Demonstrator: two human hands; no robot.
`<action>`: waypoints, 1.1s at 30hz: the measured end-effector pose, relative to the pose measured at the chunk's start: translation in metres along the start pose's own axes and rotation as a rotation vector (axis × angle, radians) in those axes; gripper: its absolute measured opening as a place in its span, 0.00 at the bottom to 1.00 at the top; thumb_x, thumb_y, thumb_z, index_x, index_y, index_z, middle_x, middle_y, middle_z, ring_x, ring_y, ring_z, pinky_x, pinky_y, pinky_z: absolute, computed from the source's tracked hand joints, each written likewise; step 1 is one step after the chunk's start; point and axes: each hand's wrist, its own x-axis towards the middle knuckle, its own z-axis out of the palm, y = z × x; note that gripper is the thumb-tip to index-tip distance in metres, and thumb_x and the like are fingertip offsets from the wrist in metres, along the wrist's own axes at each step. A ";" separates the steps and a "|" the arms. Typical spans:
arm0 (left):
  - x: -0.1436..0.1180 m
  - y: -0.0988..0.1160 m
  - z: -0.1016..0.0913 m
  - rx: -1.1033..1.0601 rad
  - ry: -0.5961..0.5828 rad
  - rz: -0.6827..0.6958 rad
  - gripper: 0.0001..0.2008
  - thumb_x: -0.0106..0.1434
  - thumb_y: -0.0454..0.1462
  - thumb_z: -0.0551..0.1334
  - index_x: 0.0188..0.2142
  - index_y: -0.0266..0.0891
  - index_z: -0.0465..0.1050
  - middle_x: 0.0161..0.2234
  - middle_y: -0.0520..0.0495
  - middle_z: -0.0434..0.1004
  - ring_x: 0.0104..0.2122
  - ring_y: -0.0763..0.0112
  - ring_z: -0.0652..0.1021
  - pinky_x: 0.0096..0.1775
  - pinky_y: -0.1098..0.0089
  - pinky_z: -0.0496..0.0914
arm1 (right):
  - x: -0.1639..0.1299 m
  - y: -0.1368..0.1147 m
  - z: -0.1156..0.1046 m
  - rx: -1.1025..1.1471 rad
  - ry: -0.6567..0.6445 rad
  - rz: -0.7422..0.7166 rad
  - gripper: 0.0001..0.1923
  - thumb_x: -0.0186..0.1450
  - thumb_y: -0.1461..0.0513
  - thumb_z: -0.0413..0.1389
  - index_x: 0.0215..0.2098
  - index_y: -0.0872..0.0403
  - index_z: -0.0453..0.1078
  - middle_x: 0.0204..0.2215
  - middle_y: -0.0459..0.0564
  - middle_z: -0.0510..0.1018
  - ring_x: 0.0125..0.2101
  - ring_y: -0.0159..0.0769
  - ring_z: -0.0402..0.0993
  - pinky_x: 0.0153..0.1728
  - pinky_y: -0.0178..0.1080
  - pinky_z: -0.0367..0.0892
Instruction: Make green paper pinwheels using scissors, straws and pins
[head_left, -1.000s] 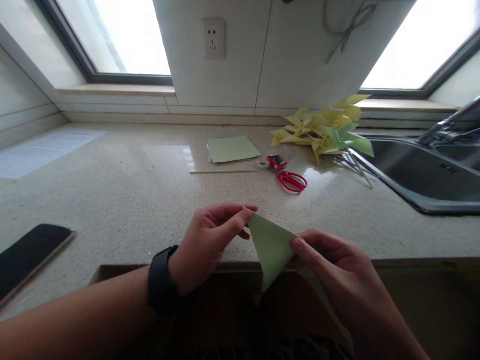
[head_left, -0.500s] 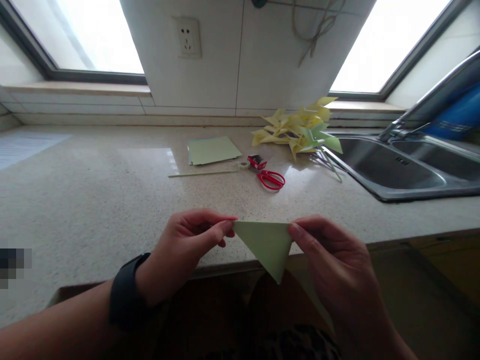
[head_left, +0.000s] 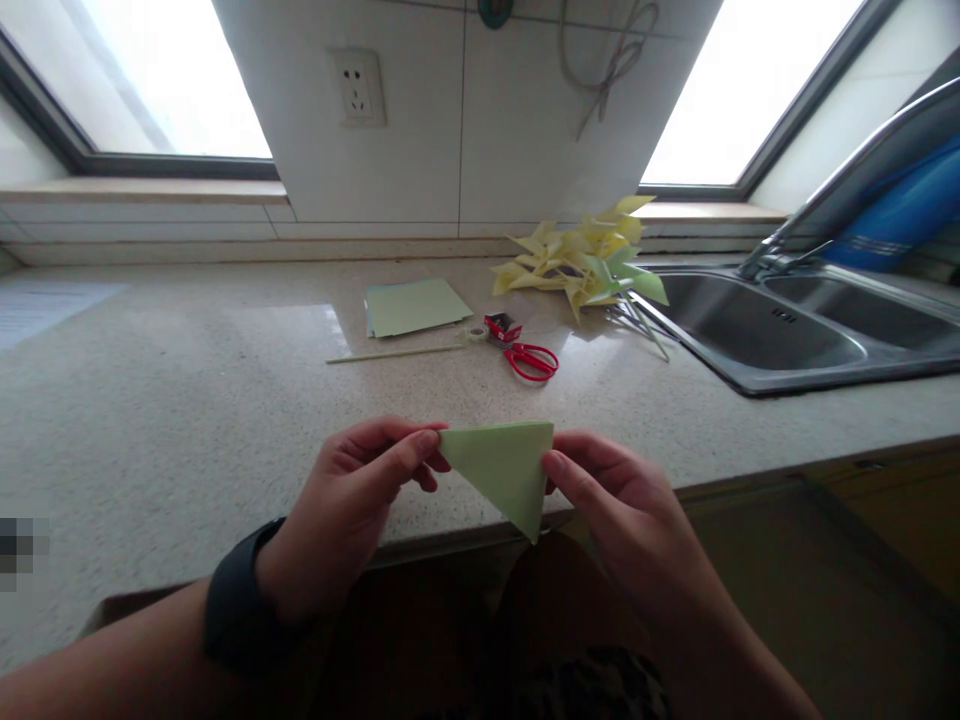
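Observation:
A pale green sheet of paper (head_left: 504, 465), folded into a triangle, hangs between my two hands just above the counter's front edge. Its left corner is pinched between the thumb and fingers of my left hand (head_left: 367, 475), which has a dark band on the wrist. My right hand (head_left: 615, 495) grips the right edge, thumb in front and fingers behind. One point of the triangle faces down. Beyond the hands lie red-handled scissors (head_left: 532, 362), a small red box (head_left: 502, 328), a roll of tape (head_left: 476, 333) and a thin pale stick (head_left: 394, 355).
A stack of pale green paper (head_left: 416, 306) lies further back on the counter (head_left: 187, 420). Yellow and green paper pinwheels (head_left: 581, 260) are heaped beside the steel sink (head_left: 739, 385). The tap (head_left: 765, 255) rises behind it. A printed sheet (head_left: 52, 305) lies at far left.
My right hand has shifted from the paper's upper right corner to lower on its right edge. The view has turned slightly, so everything sits further left.

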 end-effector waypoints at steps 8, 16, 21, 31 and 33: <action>0.001 -0.001 0.000 -0.049 0.037 -0.033 0.05 0.57 0.39 0.74 0.33 0.41 0.85 0.26 0.51 0.83 0.26 0.78 0.77 0.30 0.81 0.71 | 0.000 0.000 0.003 -0.072 0.041 -0.019 0.13 0.67 0.51 0.60 0.35 0.52 0.78 0.29 0.45 0.80 0.29 0.29 0.71 0.29 0.30 0.66; 0.000 -0.001 0.000 -0.028 0.043 -0.034 0.05 0.57 0.39 0.74 0.33 0.41 0.85 0.26 0.50 0.83 0.26 0.77 0.77 0.29 0.81 0.70 | -0.001 0.001 0.003 -0.095 0.063 -0.032 0.14 0.67 0.52 0.59 0.31 0.53 0.75 0.25 0.44 0.74 0.27 0.29 0.66 0.26 0.31 0.62; 0.000 -0.003 -0.001 -0.006 0.040 -0.047 0.05 0.58 0.39 0.73 0.33 0.41 0.85 0.26 0.50 0.83 0.25 0.77 0.76 0.29 0.79 0.70 | -0.001 -0.003 0.003 -0.005 0.007 0.001 0.13 0.67 0.52 0.60 0.34 0.53 0.75 0.29 0.46 0.76 0.28 0.30 0.68 0.28 0.32 0.64; -0.001 -0.002 0.000 0.015 0.041 -0.066 0.05 0.57 0.39 0.74 0.32 0.40 0.85 0.26 0.49 0.83 0.25 0.77 0.75 0.28 0.79 0.69 | -0.002 -0.001 0.008 0.056 0.087 -0.091 0.14 0.67 0.55 0.60 0.27 0.53 0.68 0.22 0.40 0.65 0.24 0.27 0.59 0.24 0.31 0.57; -0.001 -0.002 -0.001 0.021 0.036 -0.059 0.05 0.58 0.40 0.73 0.32 0.41 0.85 0.26 0.50 0.83 0.25 0.77 0.75 0.28 0.79 0.69 | -0.002 -0.002 0.007 0.018 0.068 -0.117 0.13 0.68 0.55 0.59 0.28 0.53 0.69 0.23 0.41 0.67 0.25 0.28 0.61 0.24 0.31 0.58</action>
